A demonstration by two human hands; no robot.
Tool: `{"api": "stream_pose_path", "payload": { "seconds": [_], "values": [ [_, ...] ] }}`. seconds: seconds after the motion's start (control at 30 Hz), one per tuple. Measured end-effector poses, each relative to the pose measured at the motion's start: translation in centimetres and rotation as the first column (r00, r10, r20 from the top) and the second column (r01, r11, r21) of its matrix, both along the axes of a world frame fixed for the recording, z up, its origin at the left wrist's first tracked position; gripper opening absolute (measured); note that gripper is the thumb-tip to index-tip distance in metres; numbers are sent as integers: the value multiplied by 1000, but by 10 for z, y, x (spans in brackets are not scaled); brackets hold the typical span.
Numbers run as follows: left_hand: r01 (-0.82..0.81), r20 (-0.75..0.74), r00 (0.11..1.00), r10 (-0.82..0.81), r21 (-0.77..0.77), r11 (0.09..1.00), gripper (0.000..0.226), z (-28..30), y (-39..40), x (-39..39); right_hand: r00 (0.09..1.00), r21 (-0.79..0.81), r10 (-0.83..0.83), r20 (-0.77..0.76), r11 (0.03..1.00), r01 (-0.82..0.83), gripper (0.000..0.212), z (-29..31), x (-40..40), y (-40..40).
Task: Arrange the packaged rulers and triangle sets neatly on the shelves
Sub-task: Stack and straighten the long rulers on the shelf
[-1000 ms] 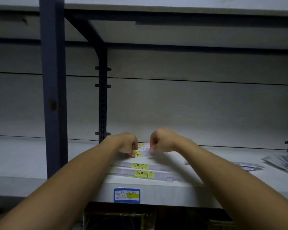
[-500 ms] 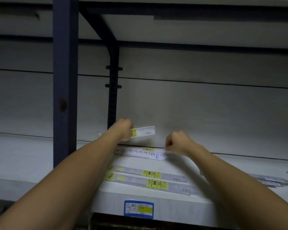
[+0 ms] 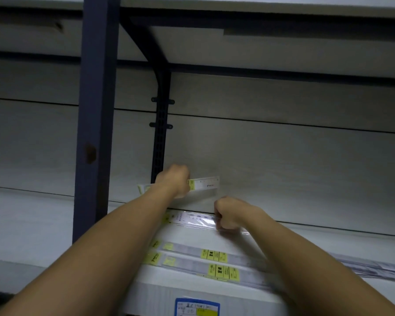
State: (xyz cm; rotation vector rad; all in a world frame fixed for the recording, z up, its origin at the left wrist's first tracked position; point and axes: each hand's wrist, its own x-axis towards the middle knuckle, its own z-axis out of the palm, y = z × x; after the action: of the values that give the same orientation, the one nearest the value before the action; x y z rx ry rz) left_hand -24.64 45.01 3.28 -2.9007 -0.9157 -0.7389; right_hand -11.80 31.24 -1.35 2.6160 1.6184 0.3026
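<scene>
My left hand (image 3: 174, 181) grips a short white packaged ruler (image 3: 204, 184) and holds it raised above the shelf, near the back wall. Below it, a clear-wrapped ruler pack (image 3: 192, 219) lies flat at the back of the white shelf (image 3: 192, 293). My right hand (image 3: 229, 215) pinches the right end of that pack. Two long packaged rulers with yellow labels (image 3: 214, 256) (image 3: 221, 271) lie side by side near the shelf's front edge, partly crossed by my forearms.
A dark blue upright post (image 3: 96, 124) stands at the left, with a slotted bracket rail (image 3: 161, 137) behind it. More clear packages (image 3: 372, 267) lie to the right on the shelf. A blue price label (image 3: 196, 307) sits on the front edge. Another shelf board runs overhead.
My left hand lifted a short ruler up off the shelf toward the back wall. My right hand shifted right along the rear pack and took its end.
</scene>
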Motion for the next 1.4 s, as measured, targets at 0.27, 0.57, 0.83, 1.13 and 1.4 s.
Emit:
{"api": "stream_pose_path", "payload": {
  "seconds": [0.27, 0.57, 0.83, 1.13, 1.4],
  "values": [
    [38, 38, 999, -37, -36, 999, 15, -4, -3, -2, 1000, 224, 12, -17, 974, -8, 18, 9, 1, -10],
    [299, 18, 954, -298, -99, 949, 18, 2, -18, 21, 997, 280, -28, -74, 959, 47, 25, 21, 22, -78],
    [369, -5, 929, -369, -16, 929, 9, 16, -85, 50, 988, 414, -142, -55, 898, 151, 38, 47, 55, -181],
    [329, 2, 944, -329, -19, 944, 11, 12, -198, 109, 974, 364, -129, -188, 912, 191, 26, 45, 115, -297],
    [295, 53, 954, -294, -19, 955, 9, 15, -258, 137, 892, 246, -41, -451, 955, 168, 25, 33, 153, -335]
  ]
}}
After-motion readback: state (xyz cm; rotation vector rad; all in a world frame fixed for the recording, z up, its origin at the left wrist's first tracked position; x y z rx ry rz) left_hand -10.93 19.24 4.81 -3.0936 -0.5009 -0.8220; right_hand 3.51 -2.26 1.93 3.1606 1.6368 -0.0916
